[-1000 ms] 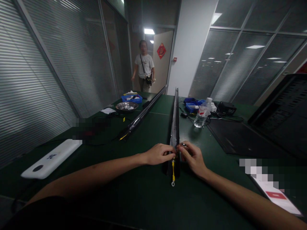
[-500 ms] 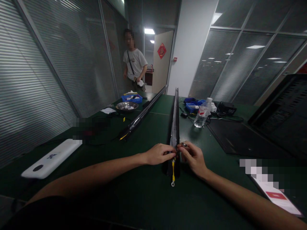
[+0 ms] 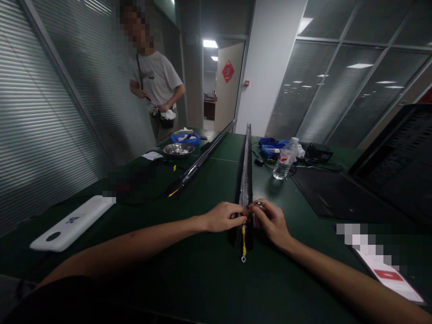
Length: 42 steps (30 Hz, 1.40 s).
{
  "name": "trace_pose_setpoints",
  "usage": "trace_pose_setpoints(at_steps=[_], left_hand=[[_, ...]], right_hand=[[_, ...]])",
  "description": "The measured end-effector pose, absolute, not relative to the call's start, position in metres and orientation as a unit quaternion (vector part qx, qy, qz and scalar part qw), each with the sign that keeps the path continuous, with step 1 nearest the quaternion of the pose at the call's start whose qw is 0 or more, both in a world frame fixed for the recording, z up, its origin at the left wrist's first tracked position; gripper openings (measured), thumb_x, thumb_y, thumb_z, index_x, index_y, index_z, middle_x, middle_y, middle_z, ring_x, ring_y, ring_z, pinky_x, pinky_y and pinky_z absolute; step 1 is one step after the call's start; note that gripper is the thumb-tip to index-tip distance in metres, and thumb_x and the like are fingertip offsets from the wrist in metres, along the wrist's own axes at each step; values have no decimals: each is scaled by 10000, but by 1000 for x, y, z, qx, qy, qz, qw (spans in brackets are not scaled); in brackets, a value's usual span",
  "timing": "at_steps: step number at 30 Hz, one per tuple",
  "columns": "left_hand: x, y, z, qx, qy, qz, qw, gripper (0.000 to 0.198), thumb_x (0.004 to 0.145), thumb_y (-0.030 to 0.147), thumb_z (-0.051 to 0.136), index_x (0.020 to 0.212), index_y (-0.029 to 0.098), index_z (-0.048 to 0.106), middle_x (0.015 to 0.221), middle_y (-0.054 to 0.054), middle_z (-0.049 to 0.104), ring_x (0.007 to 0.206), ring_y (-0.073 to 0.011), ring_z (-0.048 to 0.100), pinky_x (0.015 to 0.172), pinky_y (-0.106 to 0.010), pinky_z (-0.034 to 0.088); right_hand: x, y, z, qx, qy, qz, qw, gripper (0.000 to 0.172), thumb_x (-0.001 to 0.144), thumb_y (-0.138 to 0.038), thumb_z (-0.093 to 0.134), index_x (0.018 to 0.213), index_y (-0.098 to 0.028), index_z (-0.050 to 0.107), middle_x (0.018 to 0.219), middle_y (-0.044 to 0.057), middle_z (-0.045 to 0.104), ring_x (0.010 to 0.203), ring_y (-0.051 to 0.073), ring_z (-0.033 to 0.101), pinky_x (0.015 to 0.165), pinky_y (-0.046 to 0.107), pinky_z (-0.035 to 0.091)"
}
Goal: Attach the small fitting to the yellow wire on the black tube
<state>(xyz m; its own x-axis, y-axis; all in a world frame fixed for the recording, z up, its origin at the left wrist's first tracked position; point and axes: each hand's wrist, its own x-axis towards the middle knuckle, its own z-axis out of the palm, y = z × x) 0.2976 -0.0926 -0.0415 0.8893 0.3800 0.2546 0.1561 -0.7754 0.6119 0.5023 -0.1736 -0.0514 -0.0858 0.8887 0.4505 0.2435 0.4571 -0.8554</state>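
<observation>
A long dark strip with a silvery inner face [image 3: 246,175] runs away from me down the green table. My left hand [image 3: 224,217] is closed at its near end from the left, thumb and fingers pinched together; what lies between the fingertips is hidden. From below the fingers a short yellow wire [image 3: 244,236] with a metal ring terminal [image 3: 243,259] points towards me. On the right side of the strip, my right hand [image 3: 272,223] is closed too, holding a small shiny metal piece [image 3: 259,204] by the index finger. Both sets of fingertips almost meet over the strip.
A second dark strip [image 3: 199,164] lies to the left. Beyond it are a metal bowl [image 3: 178,150] and a blue tray [image 3: 185,138]. On the right stand a water bottle [image 3: 285,159] and blue bins [image 3: 270,150]. A white device [image 3: 72,222] lies left; a person [image 3: 158,81] stands behind.
The person at the back has come closer and moved to the left. My hands stay at the strip's near end, with the small metal piece in my right fingers tilted slightly.
</observation>
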Motion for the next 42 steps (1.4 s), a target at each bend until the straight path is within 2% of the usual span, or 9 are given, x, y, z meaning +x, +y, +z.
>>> trace_pose_setpoints(at_steps=[9,19,35,42], left_hand=[[298,-92,-42,924,141,186,302,207,1025,320,522,1017,166,661,864,-2,618,726,-125,553,659,-207,383],[298,-93,-41,926,145,185,294,204,1028,294,500,1004,164,656,877,-14,629,754,-141,580,677,-214,404],[297,-93,-40,923,143,184,305,199,1017,307,521,1005,161,655,862,-6,611,726,-129,552,656,-206,384],[298,-92,-41,926,134,190,296,224,1038,294,481,1003,160,657,877,-19,629,787,-152,604,715,-222,418]], right_hand=[[503,-174,-52,-424,-667,301,533,198,1017,-360,551,993,-189,647,655,-26,577,489,110,524,473,226,413],[503,-173,-55,-429,-662,310,531,171,969,-358,644,982,-188,656,657,-32,579,496,113,529,476,226,421],[503,-174,-51,-428,-671,305,523,233,1011,-404,559,974,-193,650,711,-4,614,507,126,545,480,244,437],[502,-175,-54,-433,-659,302,537,203,968,-391,645,995,-191,663,668,-25,587,500,117,525,474,231,416]])
